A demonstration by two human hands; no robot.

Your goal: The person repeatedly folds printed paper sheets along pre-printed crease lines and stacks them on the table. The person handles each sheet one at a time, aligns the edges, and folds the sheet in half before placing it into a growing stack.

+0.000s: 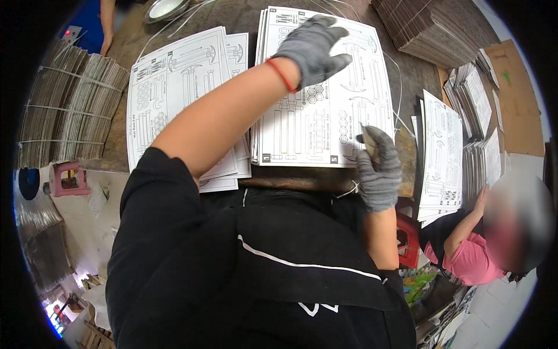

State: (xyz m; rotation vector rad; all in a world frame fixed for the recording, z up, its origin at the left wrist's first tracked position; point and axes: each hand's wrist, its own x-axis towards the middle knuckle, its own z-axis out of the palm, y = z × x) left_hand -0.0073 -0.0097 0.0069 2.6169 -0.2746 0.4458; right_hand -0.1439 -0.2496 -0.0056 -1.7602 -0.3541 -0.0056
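Fingers (pixel 325 29) of left hand (pixel 314 49) spread flat over printed sheet stack (pixel 325 116), right hand (pixel 379 168) pinching stack's near right corner, long axis running away from body.

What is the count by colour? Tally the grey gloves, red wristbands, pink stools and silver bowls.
Grey knit gloves: 2
Thin red wristband: 1
Pink plastic stool: 1
Round silver metal bowl: 1
Total: 5
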